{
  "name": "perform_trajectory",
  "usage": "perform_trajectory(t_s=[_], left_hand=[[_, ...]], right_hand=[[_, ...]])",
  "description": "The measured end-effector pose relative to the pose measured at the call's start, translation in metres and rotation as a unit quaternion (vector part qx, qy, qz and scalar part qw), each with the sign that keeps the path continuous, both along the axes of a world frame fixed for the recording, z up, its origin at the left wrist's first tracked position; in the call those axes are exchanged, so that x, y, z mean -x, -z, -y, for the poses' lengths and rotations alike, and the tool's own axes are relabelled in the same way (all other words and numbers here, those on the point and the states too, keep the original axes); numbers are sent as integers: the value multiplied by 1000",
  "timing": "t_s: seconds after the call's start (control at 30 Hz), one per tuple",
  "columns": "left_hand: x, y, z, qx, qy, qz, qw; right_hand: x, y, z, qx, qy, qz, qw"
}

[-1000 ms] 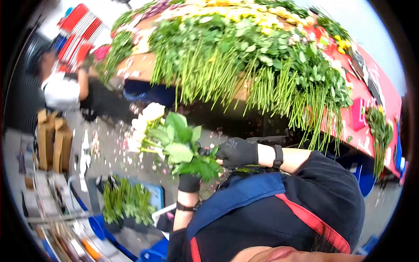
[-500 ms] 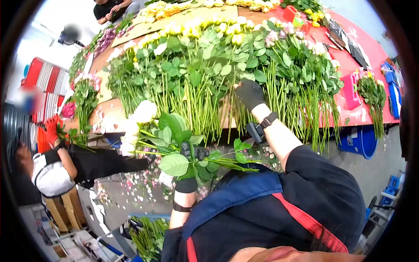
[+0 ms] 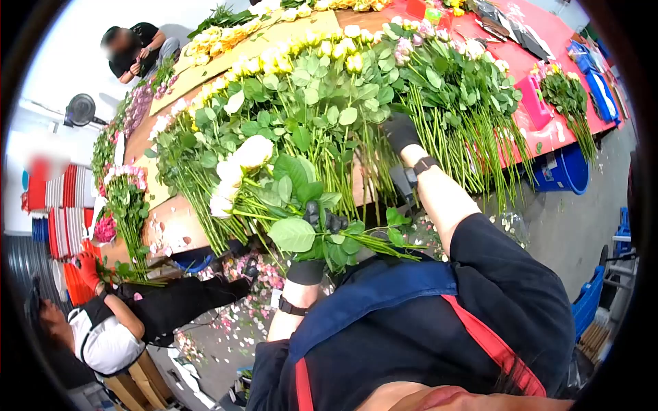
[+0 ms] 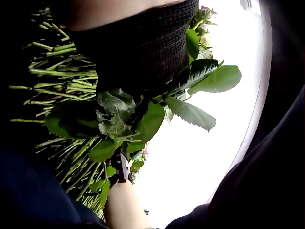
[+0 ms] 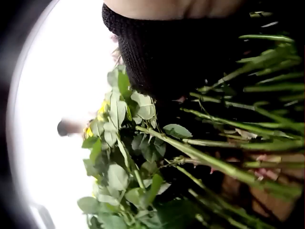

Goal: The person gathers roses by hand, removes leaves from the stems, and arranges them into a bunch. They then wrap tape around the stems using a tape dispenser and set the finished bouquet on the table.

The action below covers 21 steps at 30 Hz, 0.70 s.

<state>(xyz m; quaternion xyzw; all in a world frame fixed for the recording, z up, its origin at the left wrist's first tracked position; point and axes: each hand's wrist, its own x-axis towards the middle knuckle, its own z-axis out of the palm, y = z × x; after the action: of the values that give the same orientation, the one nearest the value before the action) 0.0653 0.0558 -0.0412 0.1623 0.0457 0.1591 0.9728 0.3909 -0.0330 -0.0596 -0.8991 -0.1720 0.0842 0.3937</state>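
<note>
In the head view my left hand (image 3: 333, 221), in a black glove, grips a small bunch of white roses (image 3: 252, 152) by the stems. Its dark fingers wrap over the stalks, with broad leaves (image 3: 293, 235) spreading around them. My right hand (image 3: 400, 133), also gloved, reaches among the rose stems (image 3: 363, 164) laid on the table. In the right wrist view its glove (image 5: 167, 57) lies against leaves (image 5: 119, 176) and long green stems (image 5: 228, 171). The right fingers are hidden there, and I cannot tell whether they hold a stem.
Yellow roses (image 3: 277, 63) and pink roses (image 3: 404, 46) lie in a row, stems over the table (image 3: 179, 220) edge. A person (image 3: 116, 335) in red gloves stands at left; another person (image 3: 140, 51) is at the far side. A blue bucket (image 3: 565, 168) stands under the right end. Petals litter the floor.
My right hand has left the held bunch and reached out to the stems on the table. The left hand keeps its grip on the white roses. The head view has turned toward the table.
</note>
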Motion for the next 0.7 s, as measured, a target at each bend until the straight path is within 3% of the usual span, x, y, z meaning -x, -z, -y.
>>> perform_trajectory(t_s=[0.03,0.07,0.1,0.17,0.23,0.27,0.3,0.37,0.43,0.57,0.6,0.63,0.7], left_hand=[[-1,0,-6,0,10,12,1000],[0,0,-12,-2,18,24,1000],[1,0,-18,-2,26,34,999],[4,1,-29,0,37,52,998],[7,2,-38,3,45,66,997],[7,2,-43,5,51,73,996],[8,3,-46,6,55,79,995],[8,4,-52,9,67,91,994],[8,4,-55,8,74,104,992],[4,4,-57,-2,83,125,989],[1,7,-58,7,86,118,989],[-2,9,-58,17,88,111,990],[-4,14,-53,38,71,78,994]], right_hand=[[-2,-3,2,-71,22,-38,996],[0,-5,6,-158,17,29,987],[-9,-4,15,-88,-10,3,996],[-7,-9,29,-110,6,225,968],[-4,-22,42,-74,34,209,974],[14,-54,46,-15,51,253,966],[24,-74,51,-3,60,217,974],[30,-83,71,-39,70,310,947],[38,-95,95,-24,75,299,951],[74,-124,119,-104,100,216,966],[88,-132,120,-146,97,149,973],[101,-137,119,-185,90,80,975],[128,-141,113,-187,28,51,981]])
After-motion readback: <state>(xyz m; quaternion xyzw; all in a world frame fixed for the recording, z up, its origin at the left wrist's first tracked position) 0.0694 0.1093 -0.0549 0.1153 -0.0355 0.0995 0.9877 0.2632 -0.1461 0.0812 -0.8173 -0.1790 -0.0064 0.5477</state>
